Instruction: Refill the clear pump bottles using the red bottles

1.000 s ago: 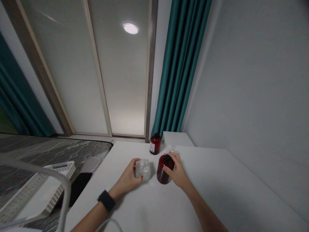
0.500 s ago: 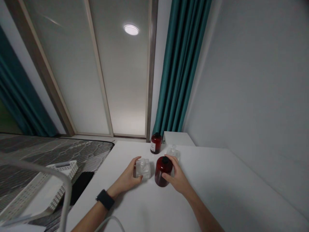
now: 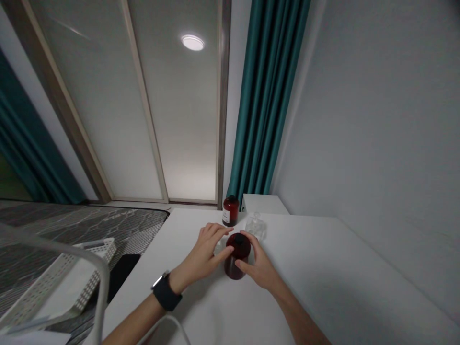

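A dark amber bottle [image 3: 235,268] with a black cap stands upright on the white table [image 3: 230,316]. From its right side, my right hand [image 3: 261,268] grips it between thumb and fingers. My left hand [image 3: 206,251], wearing a black watch, hovers at the bottle's left with fingers and thumb apart. Its fingertips come close to the bottle's top; whether they touch it I cannot tell. Behind the left hand, a clear glass bottle [image 3: 218,247] is mostly hidden. Another clear glass bottle [image 3: 256,226] stands farther back, behind the right hand's fingertips.
A second amber bottle [image 3: 230,211] with a white label stands near the table's far edge. On the left are a white perforated basket [image 3: 86,292] and a pale curved tube [image 3: 102,282]. A white cabinet [image 3: 266,203] sits beyond the table, below a teal curtain [image 3: 258,120].
My left hand has let go of the clear glass bottle and moved right, up to the amber bottle. My right hand stays on the amber bottle, which has shifted slightly left in view.
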A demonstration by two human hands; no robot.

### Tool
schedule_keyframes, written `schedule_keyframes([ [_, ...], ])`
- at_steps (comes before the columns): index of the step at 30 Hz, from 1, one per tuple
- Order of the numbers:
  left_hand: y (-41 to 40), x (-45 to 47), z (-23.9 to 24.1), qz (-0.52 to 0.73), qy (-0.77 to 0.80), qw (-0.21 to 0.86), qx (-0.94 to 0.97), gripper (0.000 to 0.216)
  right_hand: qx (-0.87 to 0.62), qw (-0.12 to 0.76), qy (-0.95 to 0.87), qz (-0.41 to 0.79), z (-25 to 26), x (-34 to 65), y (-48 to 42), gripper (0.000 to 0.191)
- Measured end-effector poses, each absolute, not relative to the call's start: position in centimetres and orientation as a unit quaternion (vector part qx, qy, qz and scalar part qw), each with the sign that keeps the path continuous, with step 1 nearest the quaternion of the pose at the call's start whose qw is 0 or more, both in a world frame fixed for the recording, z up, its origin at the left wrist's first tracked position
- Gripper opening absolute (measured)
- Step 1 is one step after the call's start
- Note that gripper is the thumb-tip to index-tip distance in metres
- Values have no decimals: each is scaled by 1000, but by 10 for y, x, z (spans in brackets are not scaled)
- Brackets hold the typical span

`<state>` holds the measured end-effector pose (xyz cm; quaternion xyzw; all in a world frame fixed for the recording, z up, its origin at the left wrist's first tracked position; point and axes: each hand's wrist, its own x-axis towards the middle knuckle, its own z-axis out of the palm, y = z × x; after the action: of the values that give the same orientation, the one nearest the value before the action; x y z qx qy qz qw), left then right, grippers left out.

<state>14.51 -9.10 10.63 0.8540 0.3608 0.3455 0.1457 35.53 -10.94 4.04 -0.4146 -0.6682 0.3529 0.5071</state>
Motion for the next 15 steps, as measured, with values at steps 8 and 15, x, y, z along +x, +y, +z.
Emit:
schedule_keyframes([
  [8, -80, 169, 123, 289, 334, 166, 882, 23, -399, 525, -651, 377, 34, 355, -107, 74],
  [15, -91, 176, 116, 318, 380, 119, 860, 16, -416, 527, -636, 380, 40, 352, -109, 75],
])
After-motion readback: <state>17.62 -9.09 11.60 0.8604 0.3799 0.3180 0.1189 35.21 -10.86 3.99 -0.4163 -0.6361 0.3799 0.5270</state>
